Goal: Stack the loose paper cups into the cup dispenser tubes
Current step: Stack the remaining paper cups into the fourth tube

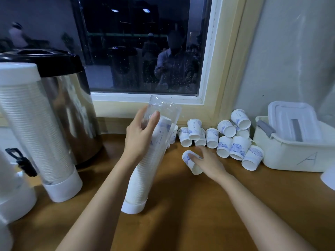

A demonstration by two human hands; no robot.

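The left hand (139, 134) curls round the clear tube (143, 178) near its open top. The tube leans, nearly full. The right hand (206, 160) lies over one loose cup (194, 168); I cannot tell if it grips yet. Pinch the cup softly, lift it above the left thumb, and slide it in straight.

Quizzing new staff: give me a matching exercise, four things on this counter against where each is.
1 open-topped dispenser tube
2 lone paper cup
3 steel urn
4 white bin marked A

a far right of counter
b tilted, held by left hand
c touched by right hand
d behind the full tube, left

Pairs: 1-b, 2-c, 3-d, 4-a
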